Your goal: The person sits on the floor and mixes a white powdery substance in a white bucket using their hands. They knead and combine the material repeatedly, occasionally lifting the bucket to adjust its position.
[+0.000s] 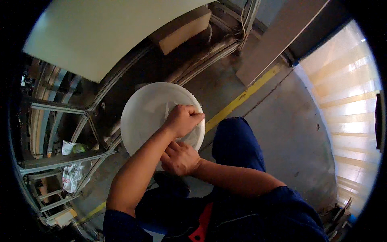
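A white round tub (141, 111) is in the middle, below my hands, with a translucent crumpled item (169, 111) in it, too unclear to name. My left hand (183, 119) is closed in a pinch near the tub's right rim, over the translucent item. My right hand (177, 157) is closed just below it, at the tub's near side, with the fingers curled under my left wrist. What either hand grips is hidden.
Metal racking (60, 105) with long strips and plastic bags (72, 177) stands left. A pale panel (100, 32) and a board (183, 32) are at the top. A yellow floor line (225, 113) runs diagonally toward a tall panel (274, 44); striped translucent sheeting (346, 121) lines the right.
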`<control>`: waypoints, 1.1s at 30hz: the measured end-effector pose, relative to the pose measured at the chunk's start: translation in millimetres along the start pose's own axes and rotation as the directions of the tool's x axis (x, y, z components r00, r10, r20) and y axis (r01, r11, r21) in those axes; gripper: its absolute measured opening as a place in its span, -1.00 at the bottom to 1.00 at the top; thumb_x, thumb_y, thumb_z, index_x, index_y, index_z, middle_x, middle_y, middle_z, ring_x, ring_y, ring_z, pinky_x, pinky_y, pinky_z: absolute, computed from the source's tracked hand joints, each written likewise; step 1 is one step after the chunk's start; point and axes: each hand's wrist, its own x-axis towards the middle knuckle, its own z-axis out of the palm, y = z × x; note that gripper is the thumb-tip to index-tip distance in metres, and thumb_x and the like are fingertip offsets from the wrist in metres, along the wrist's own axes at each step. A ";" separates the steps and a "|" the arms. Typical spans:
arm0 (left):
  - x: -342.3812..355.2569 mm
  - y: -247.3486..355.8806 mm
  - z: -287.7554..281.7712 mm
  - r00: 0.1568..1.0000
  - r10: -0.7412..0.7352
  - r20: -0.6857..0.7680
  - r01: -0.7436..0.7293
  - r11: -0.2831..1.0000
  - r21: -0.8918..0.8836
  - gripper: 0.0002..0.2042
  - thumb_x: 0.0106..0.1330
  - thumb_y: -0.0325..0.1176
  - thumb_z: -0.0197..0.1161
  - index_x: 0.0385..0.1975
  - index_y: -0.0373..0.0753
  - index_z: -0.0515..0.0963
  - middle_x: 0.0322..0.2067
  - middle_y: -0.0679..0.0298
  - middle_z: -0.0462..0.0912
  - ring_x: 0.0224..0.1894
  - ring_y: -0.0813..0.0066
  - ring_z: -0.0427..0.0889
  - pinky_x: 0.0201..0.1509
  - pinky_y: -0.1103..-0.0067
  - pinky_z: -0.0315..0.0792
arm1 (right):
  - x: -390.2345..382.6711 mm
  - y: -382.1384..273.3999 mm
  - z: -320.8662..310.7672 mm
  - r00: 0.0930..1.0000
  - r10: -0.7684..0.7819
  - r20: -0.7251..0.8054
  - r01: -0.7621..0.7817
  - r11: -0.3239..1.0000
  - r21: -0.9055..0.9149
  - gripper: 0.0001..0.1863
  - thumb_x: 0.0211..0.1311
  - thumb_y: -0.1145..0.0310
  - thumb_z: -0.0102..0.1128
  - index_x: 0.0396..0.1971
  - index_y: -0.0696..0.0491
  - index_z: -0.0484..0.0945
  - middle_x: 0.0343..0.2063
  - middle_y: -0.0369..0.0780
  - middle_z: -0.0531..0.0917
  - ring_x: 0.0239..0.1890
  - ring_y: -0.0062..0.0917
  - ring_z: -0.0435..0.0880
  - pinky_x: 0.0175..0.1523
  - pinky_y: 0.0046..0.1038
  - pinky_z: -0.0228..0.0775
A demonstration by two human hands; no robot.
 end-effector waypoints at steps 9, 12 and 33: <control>-2.5 -7.6 -16.7 0.993 -0.119 -0.020 0.098 0.892 -0.442 -0.76 0.35 -0.20 0.30 -0.41 -0.26 0.65 -0.36 0.30 0.70 -0.20 0.52 0.62 0.02 0.50 0.46 | 1.6 -5.3 -8.3 0.996 0.052 0.074 -0.055 0.998 0.032 -0.69 0.08 0.25 0.23 -0.21 0.09 0.51 -0.31 -0.17 0.63 -0.20 -0.26 0.61 -0.17 -0.26 0.50; -6.4 -5.7 -20.6 0.990 -0.055 0.127 0.090 0.952 -0.294 -0.77 0.34 -0.22 0.34 -0.24 -0.28 0.64 -0.28 0.28 0.71 -0.09 0.52 0.63 0.07 0.48 0.47 | 0.7 -3.2 -5.3 0.997 0.059 0.052 -0.060 0.998 0.019 -0.70 0.00 0.26 0.27 -0.26 0.06 0.51 -0.36 -0.21 0.61 -0.23 -0.30 0.61 -0.20 -0.29 0.50; -3.4 -73.9 7.6 0.929 0.275 0.249 -0.307 0.946 0.101 -0.72 0.14 -0.35 0.49 -0.15 -0.22 0.71 -0.19 0.10 0.75 -0.09 0.03 0.72 0.07 0.27 0.55 | 7.4 -5.3 1.2 0.999 -0.021 -0.042 0.020 0.999 -0.045 -0.74 -0.11 0.42 0.28 -0.34 0.10 0.54 -0.35 -0.17 0.64 -0.29 -0.29 0.67 -0.27 -0.29 0.53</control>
